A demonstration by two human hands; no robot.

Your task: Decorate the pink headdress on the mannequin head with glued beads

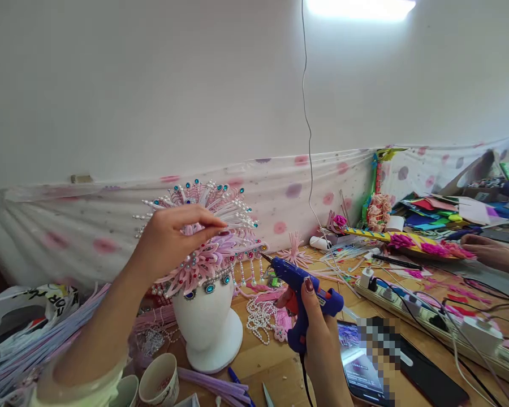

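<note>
My right hand (316, 316) is wrapped around a blue hot glue gun (297, 277), its nozzle pointing left toward the headdress. A pink headdress (207, 254) with pearls, blue gems, looped petals and hanging bead strings sits on a white foam mannequin head (206, 316). In front of its upper part is my left hand (186, 229), thumb and fingertips pinched together. Whatever is between those fingertips, if anything, is too small to make out. Part of the headdress is hidden behind this hand and wrist.
Paper cups (159, 380), a pearl chain (258, 322) and pipe cleaners (68, 333) surround the mannequin head. At right are a lit phone (362, 362), a power strip (441, 333) with cords, and another person's hand (498, 254) by a yellow piece with pink flowers (424, 244).
</note>
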